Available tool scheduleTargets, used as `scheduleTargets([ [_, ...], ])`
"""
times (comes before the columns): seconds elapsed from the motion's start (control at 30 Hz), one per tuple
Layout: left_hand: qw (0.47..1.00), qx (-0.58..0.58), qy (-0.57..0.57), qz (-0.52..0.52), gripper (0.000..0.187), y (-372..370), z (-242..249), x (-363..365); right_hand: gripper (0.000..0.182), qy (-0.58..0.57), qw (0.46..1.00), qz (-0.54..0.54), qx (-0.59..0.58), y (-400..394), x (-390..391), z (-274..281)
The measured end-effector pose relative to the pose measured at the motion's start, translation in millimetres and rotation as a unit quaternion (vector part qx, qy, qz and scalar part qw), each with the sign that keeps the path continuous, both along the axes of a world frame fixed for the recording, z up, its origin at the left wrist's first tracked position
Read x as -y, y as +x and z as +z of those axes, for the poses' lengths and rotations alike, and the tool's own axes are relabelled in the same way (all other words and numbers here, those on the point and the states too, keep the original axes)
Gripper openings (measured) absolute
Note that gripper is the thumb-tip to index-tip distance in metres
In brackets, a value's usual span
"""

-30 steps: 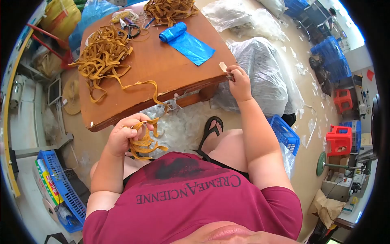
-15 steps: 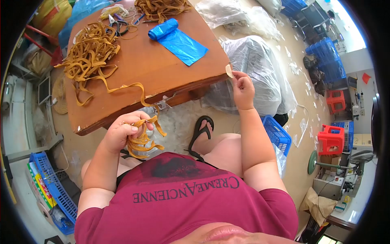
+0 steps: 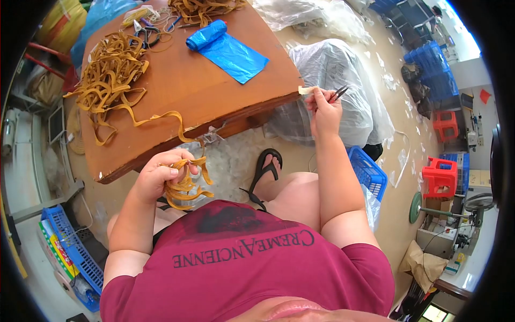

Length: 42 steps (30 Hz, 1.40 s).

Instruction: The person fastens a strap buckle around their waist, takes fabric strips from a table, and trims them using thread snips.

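Several looped tan straps (image 3: 185,190) hang from my left hand (image 3: 161,174), whose fingers are closed round them below the table's front edge. One strap runs up from there onto the wooden table (image 3: 182,80), to a tangled pile of straps (image 3: 110,70). At the table's right corner, my right hand (image 3: 325,110) is closed on a small dark pointed tool (image 3: 339,93), perhaps snippers. A pale scrap (image 3: 306,90) lies between its fingertips and the table corner. A blue plastic roll (image 3: 228,51) lies partly unrolled on the tabletop.
Pliers or scissors (image 3: 146,36) lie by a second strap pile (image 3: 206,9) at the back. A plastic-covered bundle (image 3: 335,91) stands right of the table. A blue basket (image 3: 368,174) sits beside my right arm. Red stools (image 3: 440,177) stand farther right.
My right hand has turned, and the dark tool now shows in it. The pale scrap now points toward the table corner. The view has shifted slightly; my left hand still holds the straps.
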<state>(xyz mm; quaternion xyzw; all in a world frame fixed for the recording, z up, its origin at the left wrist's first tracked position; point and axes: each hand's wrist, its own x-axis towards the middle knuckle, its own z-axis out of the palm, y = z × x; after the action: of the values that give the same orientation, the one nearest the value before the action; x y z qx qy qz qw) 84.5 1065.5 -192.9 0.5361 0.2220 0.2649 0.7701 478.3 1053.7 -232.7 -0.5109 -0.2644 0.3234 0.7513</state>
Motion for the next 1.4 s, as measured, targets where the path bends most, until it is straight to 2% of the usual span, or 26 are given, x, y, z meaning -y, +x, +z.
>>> scheduleTargets([
  [0.2,1.000,0.000,0.006,-0.006,0.029,-1,-4,-3,0.026,-0.003,0.999,-0.036,-0.011,19,-1,-9],
  [0.4,0.999,-0.021,-0.036,0.005,0.027,0,1,-1,0.024,-0.058,0.986,-0.143,0.071,31,-6,-15],
  [0.63,1.000,0.023,-0.007,-0.007,0.030,-3,-11,-1,0.024,-0.091,0.988,-0.077,0.102,22,-8,-23],
  [0.83,1.000,0.002,-0.015,-0.006,0.031,-5,-11,1,0.026,-0.053,0.985,-0.081,0.145,14,-11,-19],
  [0.93,1.000,0.004,-0.012,-0.007,0.032,-5,-11,1,0.025,-0.090,0.973,-0.073,0.199,7,-10,-14],
  [1.03,1.000,0.007,-0.015,-0.006,0.033,-7,-10,1,0.026,-0.042,0.974,-0.055,0.216,9,-14,-20],
  [1.1,1.000,0.005,-0.022,0.001,0.034,-6,-8,2,0.027,-0.038,0.961,-0.061,0.269,10,-15,-21],
  [1.17,1.000,-0.011,-0.026,-0.003,0.025,-6,-3,1,0.028,-0.039,0.949,-0.065,0.307,11,-16,-22],
  [1.23,0.999,-0.018,-0.029,-0.006,0.026,-6,-1,1,0.028,-0.045,0.941,-0.067,0.330,11,-17,-23],
  [1.33,1.000,-0.015,-0.028,-0.002,0.025,-8,-3,2,0.030,-0.023,0.947,-0.076,0.312,9,-19,-23],
  [1.4,1.000,-0.010,-0.019,0.000,0.034,-8,-7,1,0.031,-0.028,0.938,-0.082,0.337,9,-19,-20],
])
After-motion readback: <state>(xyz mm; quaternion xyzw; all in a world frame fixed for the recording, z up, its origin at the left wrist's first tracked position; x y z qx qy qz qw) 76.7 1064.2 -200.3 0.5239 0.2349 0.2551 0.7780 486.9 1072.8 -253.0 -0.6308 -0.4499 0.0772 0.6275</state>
